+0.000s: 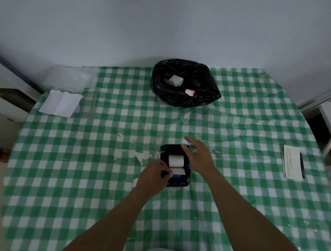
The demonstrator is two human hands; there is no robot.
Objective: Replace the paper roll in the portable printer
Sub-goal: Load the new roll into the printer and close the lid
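Paper roll (176, 160), white, sits in the open compartment of the small black printer (177, 166), with its loose end (178, 171) pulled toward the near side over the printer's body. The left hand (153, 178) pinches that loose end at its left corner between thumb and fingertip, its other fingers curled against the printer's left side. The right hand (197, 156) is spread open, fingers loose and holding nothing, hovering over the printer's right side and its raised lid (172, 147) at the far end; whether it touches the lid cannot be told. Blue buttons show at the printer's near edge. The printer rests near the middle of a table (80, 178) covered with a green and white checked cloth under a clear plastic sheet, and worn pale patches mark the cloth just left of the printer. At the far side of the table stands a bin lined with a black bag (201, 92), with a white scrap of paper (174, 80) and a small red-edged label (189, 92) lying in it. To the far left lie a folded white sheet (61, 103) and a clear plastic container (68, 78). Well to the right a white notepad (292, 165) lies with a dark pen (301, 165) along its right edge.
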